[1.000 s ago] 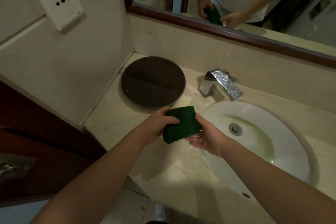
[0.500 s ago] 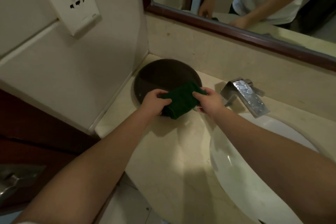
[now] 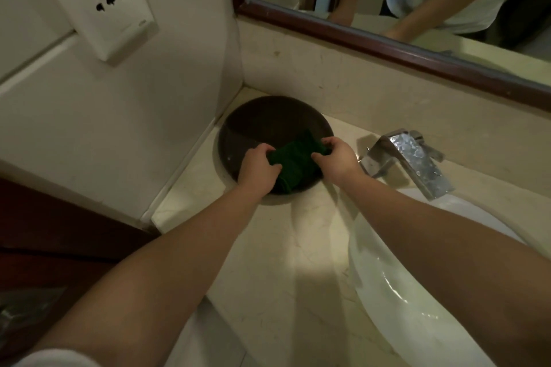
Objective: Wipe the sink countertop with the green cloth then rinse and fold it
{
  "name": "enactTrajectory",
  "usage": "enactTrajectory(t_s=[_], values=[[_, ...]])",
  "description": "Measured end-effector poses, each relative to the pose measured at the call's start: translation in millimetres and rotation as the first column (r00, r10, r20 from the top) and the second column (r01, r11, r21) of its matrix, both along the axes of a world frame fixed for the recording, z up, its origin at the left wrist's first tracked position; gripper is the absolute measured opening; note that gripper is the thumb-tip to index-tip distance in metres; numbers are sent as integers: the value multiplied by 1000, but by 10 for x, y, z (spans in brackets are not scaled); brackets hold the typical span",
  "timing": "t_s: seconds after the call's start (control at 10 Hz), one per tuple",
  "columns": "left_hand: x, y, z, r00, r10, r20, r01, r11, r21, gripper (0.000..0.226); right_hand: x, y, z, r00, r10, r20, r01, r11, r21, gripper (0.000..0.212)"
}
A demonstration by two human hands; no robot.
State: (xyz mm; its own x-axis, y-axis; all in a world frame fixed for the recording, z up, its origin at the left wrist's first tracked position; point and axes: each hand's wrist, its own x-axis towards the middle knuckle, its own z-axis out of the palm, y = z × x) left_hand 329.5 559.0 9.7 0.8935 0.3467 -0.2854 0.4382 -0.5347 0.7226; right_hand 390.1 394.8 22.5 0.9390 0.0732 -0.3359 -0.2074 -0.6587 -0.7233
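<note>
A folded dark green cloth lies over the near part of a round dark tray in the back left corner of the beige countertop. My left hand grips the cloth's left end. My right hand pinches its right end from above. The white sink basin is at the lower right, partly hidden by my right forearm.
A chrome faucet stands right of the tray, at the sink's back rim. A wood-framed mirror runs above the backsplash. A white socket plate is on the left wall. The counter's left edge drops to dark wood.
Both hands have carried the folded cloth from beside the sink rim back and left onto the dark tray. The view has followed toward the corner.
</note>
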Motion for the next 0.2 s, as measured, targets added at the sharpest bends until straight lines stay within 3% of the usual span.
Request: enactTrajectory(t_s=[0.1, 0.2], values=[[-93, -65, 6, 995, -89, 33, 75, 950, 303, 40, -80, 2, 26, 987, 98, 124, -74, 979, -190, 51], [-237, -161, -28, 964, -219, 147, 103, 825, 556, 34, -184, -5, -18, 907, 296, 300, -175, 912, -372, 46]])
